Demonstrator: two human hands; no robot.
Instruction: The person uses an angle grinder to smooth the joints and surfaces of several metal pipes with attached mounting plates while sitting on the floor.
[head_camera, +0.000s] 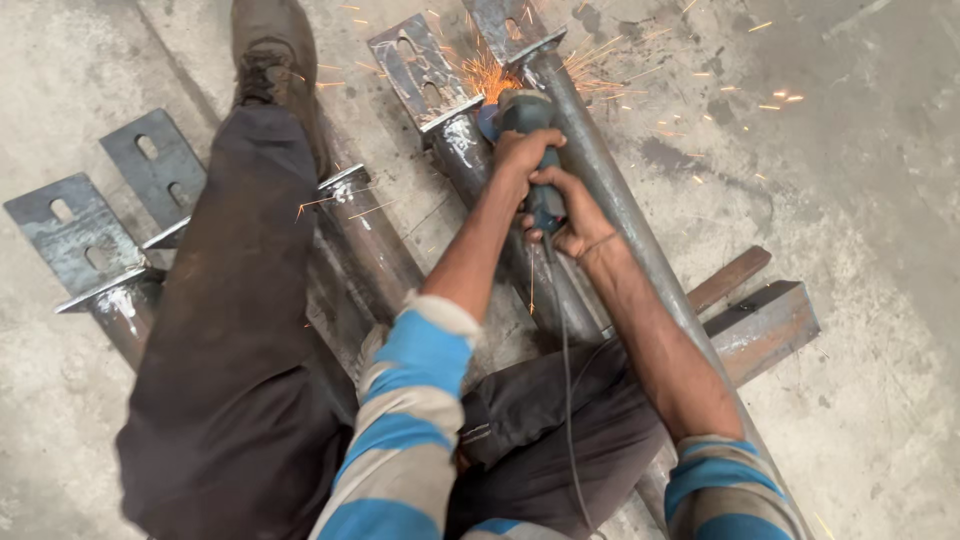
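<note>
Counts first. Four steel pipes lie side by side on the concrete floor (870, 200), each with a flat slotted end plate welded on. From 9 o'clock toward 12: pipe one (120, 310) with plate (72, 240), pipe two mostly hidden under the leg with plate (155, 165), pipe three (480, 180) with plate (420, 68), pipe four (610, 200) with plate (510, 25). Each plate carries oblong slots; two are seen on plates one to three, plate four is cut off by the frame edge.

One angle grinder (525, 125) is seen, dark blue-grey body, at about 12 o'clock from the picture centre. Its disc end is set at the joint between pipe three's plate and pipe four. Orange sparks (490, 75) are thrown from there, fanning toward 12 to 3 o'clock. A cable (565, 380) trails from the grinder toward 6 o'clock.

Left hand (522, 152): fingers wrapped fully round the grinder's front body. Right hand (570, 215): fingers closed round the rear handle, just behind at 5 o'clock.

Two rusty steel offcuts lie at 3 o'clock under pipe four: one angle section (765, 325), one flat bar (730, 278).

One shoe (272, 50) is planted at 11 o'clock, the dark trouser leg (240, 300) lying across the pipes. Sleeves are striped blue and grey.

No containers, packages or labels are seen.
</note>
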